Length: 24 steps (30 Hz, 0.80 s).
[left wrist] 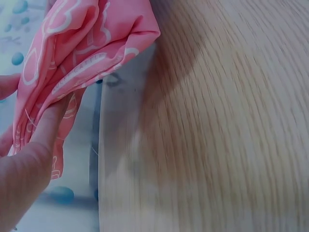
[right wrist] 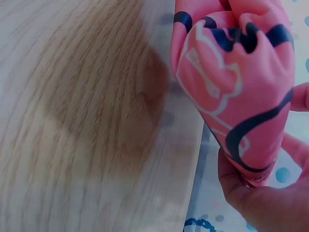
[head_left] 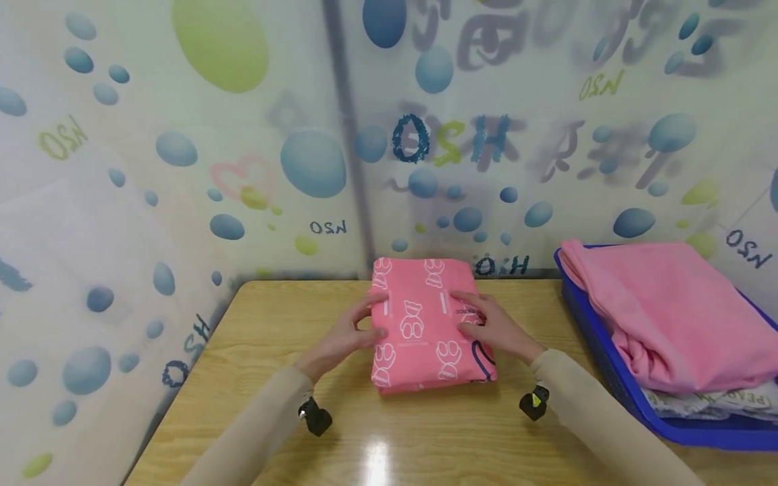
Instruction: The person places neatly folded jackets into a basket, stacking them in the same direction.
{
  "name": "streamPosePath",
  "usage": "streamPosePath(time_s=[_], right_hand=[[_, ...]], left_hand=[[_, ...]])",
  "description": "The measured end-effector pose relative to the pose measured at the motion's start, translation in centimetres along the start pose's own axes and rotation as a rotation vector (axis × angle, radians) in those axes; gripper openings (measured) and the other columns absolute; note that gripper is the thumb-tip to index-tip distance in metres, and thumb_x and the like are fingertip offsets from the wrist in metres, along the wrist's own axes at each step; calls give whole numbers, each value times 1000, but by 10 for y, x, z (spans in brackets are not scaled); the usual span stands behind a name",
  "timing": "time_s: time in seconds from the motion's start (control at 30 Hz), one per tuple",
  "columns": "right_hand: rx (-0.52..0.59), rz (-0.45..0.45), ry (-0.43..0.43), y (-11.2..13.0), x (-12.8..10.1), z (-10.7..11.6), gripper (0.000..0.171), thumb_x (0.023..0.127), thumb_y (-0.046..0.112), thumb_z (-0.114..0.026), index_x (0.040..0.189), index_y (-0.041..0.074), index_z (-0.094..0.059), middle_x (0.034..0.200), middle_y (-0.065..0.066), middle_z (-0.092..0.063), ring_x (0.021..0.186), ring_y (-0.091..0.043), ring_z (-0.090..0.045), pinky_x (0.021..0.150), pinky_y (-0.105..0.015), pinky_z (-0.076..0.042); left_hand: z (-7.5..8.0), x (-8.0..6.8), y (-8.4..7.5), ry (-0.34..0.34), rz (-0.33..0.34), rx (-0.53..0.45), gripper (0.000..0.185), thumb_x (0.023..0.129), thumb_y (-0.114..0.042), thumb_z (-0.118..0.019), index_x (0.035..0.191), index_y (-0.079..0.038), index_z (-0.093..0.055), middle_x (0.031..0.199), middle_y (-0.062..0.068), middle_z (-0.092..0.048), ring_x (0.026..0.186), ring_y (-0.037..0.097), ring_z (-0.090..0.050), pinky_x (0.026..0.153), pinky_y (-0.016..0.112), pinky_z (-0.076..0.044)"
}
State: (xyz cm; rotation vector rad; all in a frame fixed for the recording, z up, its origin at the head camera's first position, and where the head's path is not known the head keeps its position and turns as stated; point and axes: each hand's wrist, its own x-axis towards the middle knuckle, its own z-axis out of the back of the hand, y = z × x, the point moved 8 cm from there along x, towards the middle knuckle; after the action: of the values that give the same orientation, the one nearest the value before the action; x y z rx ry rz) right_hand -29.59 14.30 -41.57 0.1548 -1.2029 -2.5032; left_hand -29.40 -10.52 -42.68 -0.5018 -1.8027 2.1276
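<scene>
Low in the head view two sleeved forearms reach up the wooden desk (head_left: 267,378). The left hand (head_left: 340,341) grips the left edge of the folded pink cloth (head_left: 425,324), fingers (left wrist: 46,130) curled against the fabric. The right hand (head_left: 495,327) holds the right edge, fingers clamped round it. The cloth lies at frame centre. Farther right, a blue basket (head_left: 608,378) holds a pink towel (head_left: 668,310).
</scene>
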Motion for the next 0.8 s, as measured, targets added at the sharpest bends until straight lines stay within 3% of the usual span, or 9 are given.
streamPosePath(time_s=[0.37, 0.8], right_hand=[[-14, 58, -72, 4, -15, 28, 61, 89, 21, -63, 145, 6, -42, 140, -31, -35, 116, -46, -42, 90, -60, -42], [13, 42, -56, 6, -30, 60, 61, 94, 17, -60, 148, 2, -34, 144, -29, -33, 125, -45, -39, 96, -62, -37]], left_hand=[[-21, 12, -10, 36, -62, -72, 65, 88, -6, -66, 146, -22, -40, 141, 17, -38, 110, 32, -56, 86, 41, -52], [-46, 24, -33, 52, -75, -108, 65, 88, -7, -66, 145, -24, -40, 142, 13, -39, 113, 30, -56, 89, 40, -51]])
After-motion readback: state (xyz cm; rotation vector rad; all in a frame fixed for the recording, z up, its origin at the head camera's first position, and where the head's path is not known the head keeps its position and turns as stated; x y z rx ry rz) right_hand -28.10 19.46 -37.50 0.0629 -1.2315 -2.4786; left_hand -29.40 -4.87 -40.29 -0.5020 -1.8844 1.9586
